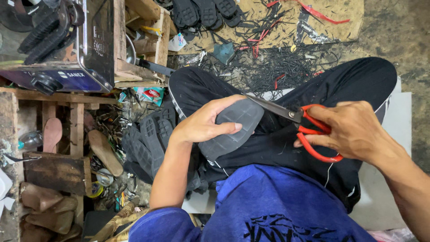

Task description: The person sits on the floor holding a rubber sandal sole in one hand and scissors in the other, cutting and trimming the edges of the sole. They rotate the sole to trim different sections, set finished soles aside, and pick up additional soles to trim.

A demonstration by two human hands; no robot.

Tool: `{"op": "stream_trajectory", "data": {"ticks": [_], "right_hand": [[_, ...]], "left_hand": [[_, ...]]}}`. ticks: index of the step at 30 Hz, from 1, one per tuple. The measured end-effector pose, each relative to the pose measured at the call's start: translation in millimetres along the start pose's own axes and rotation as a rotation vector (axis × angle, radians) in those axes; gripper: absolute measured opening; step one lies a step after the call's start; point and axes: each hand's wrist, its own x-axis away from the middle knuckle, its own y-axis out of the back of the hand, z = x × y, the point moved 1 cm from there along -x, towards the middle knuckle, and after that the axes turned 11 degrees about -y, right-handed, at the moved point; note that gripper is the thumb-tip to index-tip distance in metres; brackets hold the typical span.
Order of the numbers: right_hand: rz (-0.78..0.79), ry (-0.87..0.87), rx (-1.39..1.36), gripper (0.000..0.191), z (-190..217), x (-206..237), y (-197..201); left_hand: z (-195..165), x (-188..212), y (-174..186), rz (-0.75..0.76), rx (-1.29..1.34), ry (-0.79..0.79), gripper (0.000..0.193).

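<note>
Head view: left hand [204, 123] clasps a dark rubber sole [233, 127] over the lap; right hand [354, 130] grips red-handled scissors [309, 127]
Blades seem to meet the sole's edge; it looks light, bendy, best pinched mid-body; more soles [148, 143] piled beside, black trimmings [286, 67] beyond

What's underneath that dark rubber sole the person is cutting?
Under the rubber sole, held by the left hand, lie the person's crossed legs in black trousers. The right hand works red-handled scissors at its edge. The sole's underside is hidden.
</note>
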Motion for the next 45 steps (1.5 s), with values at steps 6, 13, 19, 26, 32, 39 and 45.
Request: {"op": "stream_trajectory", "data": {"ticks": [6,13,19,26,32,39,45], "right_hand": [[-0.055,-0.260,-0.321,0.048,2.0,5.6,-17.9],[-0.307,-0.142,-0.216,0.058,33.2,1.3,-40.1],[-0.286,-0.278,-0.163,0.055,40.2,-3.3,-44.9],[-0.334,-0.241,-0.141,0.059,41.4,-1.5,-45.7],[-0.230,-0.282,-0.255,0.054,32.6,-1.2,-45.4],[-0.268,-0.206,-0.167,0.056,28.3,-2.8,-43.3],[-0.088,-0.372,-0.385,0.047,20.9,-3.6,-50.1]], "left_hand": [[-1.1,-5.5,-11.4,-0.292,0.015,-0.138,0.054],[3.6,-31.0,-47.9,-0.684,0.009,-0.289,0.052],[5.7,-38.7,-62.3,-0.755,0.007,-0.352,0.053],[9.0,-37.1,-63.0,-0.770,-0.011,-0.347,0.052],[10.0,-38.9,-59.9,-0.760,0.034,-0.325,0.051],[8.6,-40.4,-55.5,-0.764,-0.014,-0.264,0.044],[13.2,-43.6,-35.7,-0.700,-0.224,-0.161,0.025]]}}
